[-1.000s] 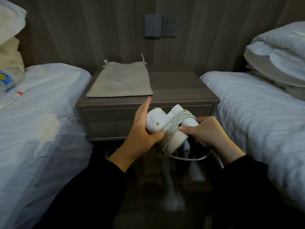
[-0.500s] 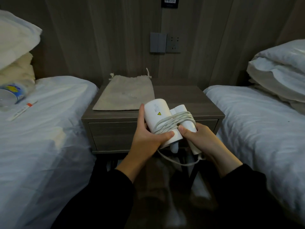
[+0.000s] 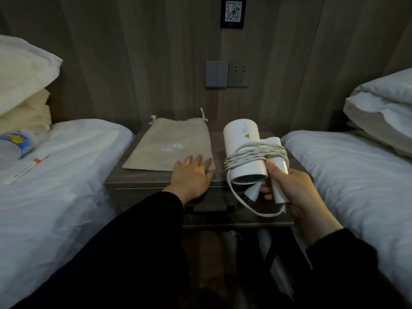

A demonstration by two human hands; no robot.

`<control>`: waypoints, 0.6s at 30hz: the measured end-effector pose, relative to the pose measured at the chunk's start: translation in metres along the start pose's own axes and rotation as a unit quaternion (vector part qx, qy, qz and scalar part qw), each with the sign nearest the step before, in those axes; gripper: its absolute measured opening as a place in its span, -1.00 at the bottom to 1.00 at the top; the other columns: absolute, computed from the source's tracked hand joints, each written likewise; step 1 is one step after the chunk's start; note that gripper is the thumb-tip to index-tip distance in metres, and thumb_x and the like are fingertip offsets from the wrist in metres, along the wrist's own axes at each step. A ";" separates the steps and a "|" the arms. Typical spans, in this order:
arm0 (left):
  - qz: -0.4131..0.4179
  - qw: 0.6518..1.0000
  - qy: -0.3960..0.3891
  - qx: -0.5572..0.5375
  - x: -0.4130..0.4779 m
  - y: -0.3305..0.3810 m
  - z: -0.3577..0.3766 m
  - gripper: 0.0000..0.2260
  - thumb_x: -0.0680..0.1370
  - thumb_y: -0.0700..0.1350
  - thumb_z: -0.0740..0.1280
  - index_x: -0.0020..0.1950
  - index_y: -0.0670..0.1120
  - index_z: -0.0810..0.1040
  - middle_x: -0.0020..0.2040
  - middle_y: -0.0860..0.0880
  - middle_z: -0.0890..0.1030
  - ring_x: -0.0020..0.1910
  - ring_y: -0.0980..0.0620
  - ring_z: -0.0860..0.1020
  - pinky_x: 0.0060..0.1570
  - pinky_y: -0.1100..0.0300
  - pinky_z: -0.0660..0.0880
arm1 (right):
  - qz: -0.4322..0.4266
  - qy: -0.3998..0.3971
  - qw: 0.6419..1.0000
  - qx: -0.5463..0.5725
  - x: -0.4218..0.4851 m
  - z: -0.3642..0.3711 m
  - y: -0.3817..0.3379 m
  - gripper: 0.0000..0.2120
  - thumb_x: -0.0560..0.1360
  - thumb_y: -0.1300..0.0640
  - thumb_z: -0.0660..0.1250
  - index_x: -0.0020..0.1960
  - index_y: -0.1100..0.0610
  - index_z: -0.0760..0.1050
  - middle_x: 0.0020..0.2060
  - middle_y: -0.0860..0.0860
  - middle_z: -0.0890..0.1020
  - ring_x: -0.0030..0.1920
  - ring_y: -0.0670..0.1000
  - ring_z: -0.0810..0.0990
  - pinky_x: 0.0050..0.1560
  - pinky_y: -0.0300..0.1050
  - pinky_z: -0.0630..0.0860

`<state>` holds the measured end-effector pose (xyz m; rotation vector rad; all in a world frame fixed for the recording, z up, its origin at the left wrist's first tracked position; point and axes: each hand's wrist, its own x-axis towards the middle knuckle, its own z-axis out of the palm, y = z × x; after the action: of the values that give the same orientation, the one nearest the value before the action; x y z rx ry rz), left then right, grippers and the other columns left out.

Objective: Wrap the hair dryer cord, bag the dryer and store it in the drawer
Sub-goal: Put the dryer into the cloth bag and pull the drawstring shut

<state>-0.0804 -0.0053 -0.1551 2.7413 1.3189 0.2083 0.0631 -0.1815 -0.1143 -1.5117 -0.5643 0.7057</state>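
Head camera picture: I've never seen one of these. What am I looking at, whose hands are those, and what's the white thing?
There is no machine here. A person wears a camera on the head, and it looks down at their own two hands. The right hand grips a white folded hair dryer with its cord wound round it. The left hand lies flat, fingers straight, on the near corner of a beige drawstring bag. The bag lies on a nightstand, and the drawer below looks closed.
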 end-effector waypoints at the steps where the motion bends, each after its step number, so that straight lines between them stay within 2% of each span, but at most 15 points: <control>1: 0.024 1.000 0.010 0.012 -0.001 0.001 0.003 -0.53 0.60 0.17 -0.05 0.49 0.10 0.12 0.54 0.00 0.13 0.50 -0.12 0.06 0.43 -0.09 0.05 | 0.004 -0.008 1.000 0.008 0.001 -0.001 0.000 -0.61 0.37 -0.09 0.40 -0.11 0.25 0.51 -0.26 0.20 0.67 -0.41 0.00 0.66 -0.48 -0.19 0.58; 4: 0.113 0.993 0.043 -0.006 -0.013 -0.003 -0.005 -0.58 0.60 0.15 0.03 0.42 0.08 0.32 0.48 -0.01 0.28 0.45 -0.09 0.19 0.42 0.03 0.14 | 0.016 -0.019 0.999 0.034 0.003 -0.003 0.000 -0.63 0.40 -0.10 0.37 -0.10 0.23 0.51 -0.26 0.20 0.67 -0.44 -0.02 0.66 -0.51 -0.22 0.56; 7: 0.168 0.975 0.012 -0.145 -0.032 -0.021 -0.017 -0.62 0.60 0.10 0.09 0.21 -0.03 0.58 0.35 -0.01 0.48 0.37 0.02 0.34 0.35 0.20 0.21 | 0.024 -0.027 0.998 0.055 0.002 -0.005 -0.004 -0.60 0.41 -0.13 0.33 -0.06 0.23 0.52 -0.23 0.20 0.66 -0.42 -0.03 0.67 -0.53 -0.23 0.54; 8: 0.166 0.971 0.034 -0.170 -0.039 -0.029 -0.020 -0.58 0.59 0.13 0.09 0.11 -0.08 0.63 0.24 -0.03 0.58 0.28 0.02 0.44 0.29 0.22 0.28 | 0.022 -0.028 0.998 0.060 0.002 -0.006 -0.006 -0.61 0.42 -0.13 0.32 -0.07 0.22 0.51 -0.22 0.19 0.66 -0.43 -0.03 0.67 -0.53 -0.23 0.54; 10: 0.121 0.978 0.111 -0.125 -0.046 -0.050 -0.027 -0.48 0.55 0.20 0.02 -0.11 -0.12 0.66 -0.06 -0.09 0.68 0.00 -0.04 0.57 0.10 0.14 0.39 | 0.014 -0.027 0.997 0.066 -0.002 -0.009 -0.011 -0.66 0.45 -0.11 0.31 -0.09 0.19 0.50 -0.22 0.19 0.65 -0.44 -0.03 0.66 -0.54 -0.24 0.54; 12: -0.007 0.988 0.151 -0.017 -0.042 -0.071 -0.036 -0.56 0.55 0.13 0.06 -0.18 -0.12 0.60 -0.17 -0.12 0.65 -0.14 -0.10 0.56 -0.05 0.11 0.45 | 0.006 -0.018 0.998 0.061 -0.005 -0.013 -0.013 -0.66 0.44 -0.10 0.32 -0.06 0.19 0.50 -0.22 0.18 0.65 -0.43 -0.03 0.66 -0.53 -0.24 0.54; 14: -0.167 0.978 0.114 0.054 -0.034 -0.078 -0.049 -0.70 0.56 0.03 0.13 -0.05 -0.13 0.57 -0.08 -0.14 0.62 -0.08 -0.12 0.56 -0.01 0.08 0.49 | 0.003 -0.009 0.999 0.053 -0.008 -0.016 -0.014 -0.66 0.44 -0.11 0.33 -0.05 0.19 0.50 -0.21 0.18 0.66 -0.40 -0.02 0.66 -0.52 -0.24 0.54; 15: -0.203 0.972 0.094 0.068 -0.030 -0.074 -0.055 -0.72 0.54 0.03 0.16 0.04 -0.12 0.55 -0.01 -0.14 0.60 -0.02 -0.13 0.54 0.04 0.05 0.48 | 0.002 -0.006 0.999 0.052 -0.009 -0.016 -0.014 -0.66 0.44 -0.11 0.33 -0.06 0.18 0.50 -0.21 0.18 0.66 -0.40 -0.02 0.66 -0.52 -0.24 0.55; 16: -0.192 0.975 0.090 0.070 -0.024 -0.068 -0.057 -0.71 0.53 0.04 0.17 0.11 -0.10 0.52 0.08 -0.14 0.56 0.07 -0.14 0.51 0.10 0.02 0.46 | 0.002 -0.003 0.999 0.054 -0.009 -0.016 -0.013 -0.66 0.44 -0.11 0.33 -0.06 0.19 0.50 -0.22 0.18 0.66 -0.42 -0.03 0.66 -0.51 -0.24 0.55; 18: -0.074 0.993 0.086 0.044 -0.014 -0.046 -0.050 -0.65 0.55 0.07 0.13 0.28 -0.02 0.42 0.29 -0.13 0.46 0.27 -0.17 0.39 0.23 -0.05 0.37 | 0.007 -0.002 0.998 0.062 -0.008 -0.016 -0.011 -0.67 0.45 -0.10 0.32 -0.06 0.19 0.50 -0.22 0.18 0.65 -0.46 -0.04 0.65 -0.52 -0.24 0.55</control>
<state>-0.1321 0.0135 -0.1133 2.7340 1.6045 0.3903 0.0694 -0.1974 -0.1023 -1.4007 -0.5044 0.7426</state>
